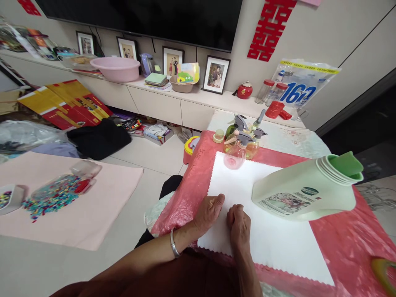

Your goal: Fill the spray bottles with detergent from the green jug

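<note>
near right, the worktop (343,243) bears one large pale-green jug (284,196), one white sheet (284,249) and at least three spray bottles (234,159), overlapping too much for an exact count. far: four framed photos (215,75), one pink basin (116,69), two red-lidded jars (265,93), one red pot (244,90).

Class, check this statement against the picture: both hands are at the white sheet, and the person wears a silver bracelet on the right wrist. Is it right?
Not quite: the head view shows the silver bracelet on the left wrist. The left hand and right hand are both at the white sheet, as stated.
</note>
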